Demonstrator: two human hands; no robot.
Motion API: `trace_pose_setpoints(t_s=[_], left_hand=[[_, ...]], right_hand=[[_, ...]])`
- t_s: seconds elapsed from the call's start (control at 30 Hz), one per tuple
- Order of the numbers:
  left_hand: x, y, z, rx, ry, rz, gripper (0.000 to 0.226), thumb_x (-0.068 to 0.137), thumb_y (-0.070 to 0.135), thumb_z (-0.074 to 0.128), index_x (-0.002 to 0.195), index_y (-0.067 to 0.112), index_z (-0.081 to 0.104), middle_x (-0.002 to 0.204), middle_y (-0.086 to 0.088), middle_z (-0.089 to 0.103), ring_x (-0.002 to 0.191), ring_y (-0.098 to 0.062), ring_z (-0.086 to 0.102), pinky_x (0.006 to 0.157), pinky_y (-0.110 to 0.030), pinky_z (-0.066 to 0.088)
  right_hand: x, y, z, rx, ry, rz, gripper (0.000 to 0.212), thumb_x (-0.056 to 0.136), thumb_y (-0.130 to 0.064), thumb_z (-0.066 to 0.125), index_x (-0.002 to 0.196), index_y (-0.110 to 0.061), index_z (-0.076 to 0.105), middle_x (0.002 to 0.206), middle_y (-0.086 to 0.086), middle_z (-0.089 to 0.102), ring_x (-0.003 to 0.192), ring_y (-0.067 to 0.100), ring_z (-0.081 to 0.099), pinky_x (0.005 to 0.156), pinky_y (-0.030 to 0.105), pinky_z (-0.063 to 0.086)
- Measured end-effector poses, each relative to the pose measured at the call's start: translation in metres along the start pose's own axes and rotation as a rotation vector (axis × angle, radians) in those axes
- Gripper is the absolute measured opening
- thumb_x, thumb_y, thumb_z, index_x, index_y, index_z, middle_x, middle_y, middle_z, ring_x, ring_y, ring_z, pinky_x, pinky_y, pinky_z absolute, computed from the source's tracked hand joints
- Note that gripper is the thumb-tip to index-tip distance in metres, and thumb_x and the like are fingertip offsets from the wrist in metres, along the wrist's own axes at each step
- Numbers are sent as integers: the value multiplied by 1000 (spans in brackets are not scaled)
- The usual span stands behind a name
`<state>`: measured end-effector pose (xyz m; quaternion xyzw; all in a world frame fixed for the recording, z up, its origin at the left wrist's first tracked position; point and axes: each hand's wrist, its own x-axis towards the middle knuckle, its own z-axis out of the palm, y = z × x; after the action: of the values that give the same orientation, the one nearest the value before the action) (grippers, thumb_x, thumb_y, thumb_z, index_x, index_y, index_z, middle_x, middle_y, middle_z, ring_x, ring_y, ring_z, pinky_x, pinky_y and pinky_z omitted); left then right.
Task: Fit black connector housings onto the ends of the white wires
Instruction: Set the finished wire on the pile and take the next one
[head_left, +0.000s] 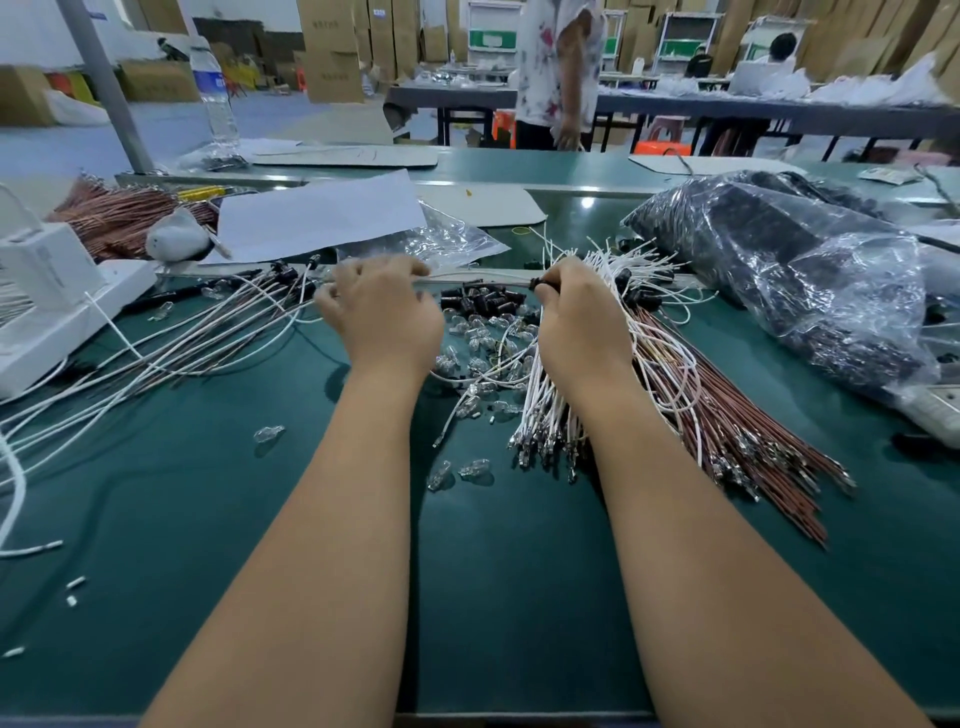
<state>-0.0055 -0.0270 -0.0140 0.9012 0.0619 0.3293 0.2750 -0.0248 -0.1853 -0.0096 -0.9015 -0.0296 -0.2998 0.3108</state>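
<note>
My right hand (582, 317) pinches a black connector housing (540, 284) at its fingertips, above a bundle of white wires (545, 410) with metal terminals. My left hand (382, 306) has curled fingers pulling a white wire (478, 277) that runs taut across to the housing. Between the hands lies a pile of loose black housings (480, 301) and small clear bulbs (478, 338). Finished wires with housings (234, 317) fan out to the left on the green mat.
Brown wires (737, 431) lie under my right forearm. A large plastic bag of black parts (789, 275) sits at right. A white box (57, 306) stands at left, paper sheets (317, 213) behind. A person (561, 73) stands beyond the table. Loose bulbs (460, 473) dot the mat.
</note>
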Motion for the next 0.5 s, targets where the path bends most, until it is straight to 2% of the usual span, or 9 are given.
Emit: trace_pose_setpoints(t_s=[0.07,0.17,0.23,0.37,0.4,0.5], left_hand=[[-4,11,1,-75,-23,168,34,85,13,56,115,26,65,119,6,63,119,-21,43,99,-37,23],[-9,23,3,-235,-114,398,25,86,9,58,107,16,70,104,-1,71,103,-24,58,89,-35,43],[-11,26,3,-351,-190,391,20,88,5,58,101,9,72,95,-7,72,89,-25,63,81,-38,50],[-10,24,5,-395,-212,297,18,89,2,57,101,6,70,91,-7,71,84,-22,64,78,-36,52],[-9,23,4,-412,-212,267,18,90,2,56,101,6,70,88,-6,70,82,-21,63,77,-34,52],[-8,20,5,-445,-223,189,17,92,4,56,103,7,68,86,-5,67,77,-19,60,72,-28,48]], right_hand=[[-2,-4,3,69,-46,-29,8,99,-13,48,93,-12,52,88,1,55,73,14,47,61,26,33],[-3,-8,5,141,-93,-47,10,97,-13,51,102,-8,58,99,7,61,85,21,54,74,33,42],[-2,-8,6,176,-99,-48,11,95,-14,54,103,-10,61,100,7,62,88,20,56,76,30,42],[-2,-6,4,346,-46,25,14,88,-9,64,100,-15,64,83,-4,63,73,3,57,62,7,40],[-2,-6,3,396,-38,62,18,87,-6,65,102,-16,63,79,-6,61,70,0,57,60,6,41],[0,-4,1,475,-38,152,24,84,-1,66,98,-20,59,77,-7,61,70,9,60,58,10,46]])
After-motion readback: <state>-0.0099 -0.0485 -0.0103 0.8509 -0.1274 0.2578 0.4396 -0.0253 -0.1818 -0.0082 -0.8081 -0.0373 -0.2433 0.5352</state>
